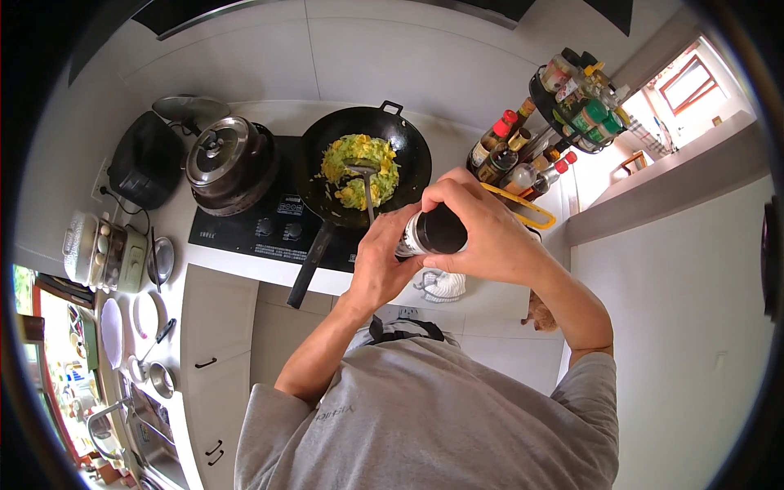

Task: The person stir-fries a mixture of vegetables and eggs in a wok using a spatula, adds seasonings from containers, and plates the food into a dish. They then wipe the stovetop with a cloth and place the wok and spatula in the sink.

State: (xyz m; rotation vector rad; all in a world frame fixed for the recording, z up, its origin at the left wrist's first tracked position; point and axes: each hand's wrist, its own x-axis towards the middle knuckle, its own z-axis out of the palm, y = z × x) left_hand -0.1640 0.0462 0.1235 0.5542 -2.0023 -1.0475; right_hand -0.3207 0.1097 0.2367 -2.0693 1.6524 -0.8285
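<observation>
Between my two hands is a seasoning jar (442,229) with a black lid and a pale label. My left hand (384,254) wraps the jar's body from the left. My right hand (490,236) has its fingers around the black lid. Just beyond my hands, a black wok (413,131) sits on the cooktop (236,236). In it lies a mix of shredded green vegetable and scrambled egg (383,153). A metal spatula (365,170) rests with its blade in the food; its lower handle is hidden behind my left hand.
A lidded pot (223,150) stands left of the wok. Sauce bottles (497,160) and a tiered spice rack (542,92) crowd the right, near a yellow-edged board (527,211). A striped cloth (442,286) lies at the counter's front edge. The wok handle (311,266) juts past that edge.
</observation>
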